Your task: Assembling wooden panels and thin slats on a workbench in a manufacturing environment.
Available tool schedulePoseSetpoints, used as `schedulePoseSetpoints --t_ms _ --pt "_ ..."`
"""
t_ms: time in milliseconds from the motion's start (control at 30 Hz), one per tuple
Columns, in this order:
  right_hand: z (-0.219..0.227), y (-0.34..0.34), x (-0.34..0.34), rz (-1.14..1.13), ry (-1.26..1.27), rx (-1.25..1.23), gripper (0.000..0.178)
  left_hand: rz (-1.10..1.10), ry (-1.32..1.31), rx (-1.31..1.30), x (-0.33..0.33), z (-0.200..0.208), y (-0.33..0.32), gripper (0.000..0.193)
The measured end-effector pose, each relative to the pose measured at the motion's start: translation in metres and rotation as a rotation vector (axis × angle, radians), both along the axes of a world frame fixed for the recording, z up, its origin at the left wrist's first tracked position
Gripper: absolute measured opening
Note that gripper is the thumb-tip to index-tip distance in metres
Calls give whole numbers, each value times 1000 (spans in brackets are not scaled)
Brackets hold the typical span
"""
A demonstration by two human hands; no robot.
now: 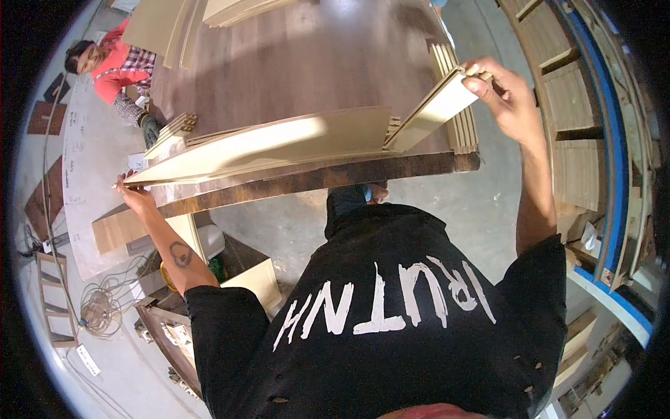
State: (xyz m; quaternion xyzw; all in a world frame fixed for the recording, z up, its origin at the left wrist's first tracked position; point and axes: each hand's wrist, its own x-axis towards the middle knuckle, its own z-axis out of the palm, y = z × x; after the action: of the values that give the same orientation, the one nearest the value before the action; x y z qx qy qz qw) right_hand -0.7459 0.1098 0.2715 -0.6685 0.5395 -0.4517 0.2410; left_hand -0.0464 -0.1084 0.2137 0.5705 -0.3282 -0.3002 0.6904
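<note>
A long pale board [272, 148] stands on its edge along the near side of the brown table [307, 70]. At its right end it meets a shorter pale board [436, 108], which angles up and away to the right; whether the two are joined, I cannot tell. My left hand [135, 194] is closed on the long board's left end, at the table's near left corner. My right hand [508, 98] grips the raised outer end of the shorter board, thumb on its near face and fingers curled over the end.
Several pale strips [465, 129] are stacked along the table's right edge. Another small stack [174, 133] lies at the left, near a co-worker's gloved hand [149, 131]. Larger panels [244, 10] lie at the far side. A rack with a blue rail [593, 84] holds boards on the right.
</note>
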Motion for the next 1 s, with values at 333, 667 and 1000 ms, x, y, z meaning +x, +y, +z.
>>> schedulePoseSetpoints --t_ms 333,667,1000 --pt "12 -1 9 146 71 6 19 -28 -4 -28 13 -2 -3 52" --pt "22 -16 38 189 316 -96 21 1 3 -3 8 -2 -7 55" --pt "38 4 59 232 237 128 23 26 12 -16 8 -6 3 50"
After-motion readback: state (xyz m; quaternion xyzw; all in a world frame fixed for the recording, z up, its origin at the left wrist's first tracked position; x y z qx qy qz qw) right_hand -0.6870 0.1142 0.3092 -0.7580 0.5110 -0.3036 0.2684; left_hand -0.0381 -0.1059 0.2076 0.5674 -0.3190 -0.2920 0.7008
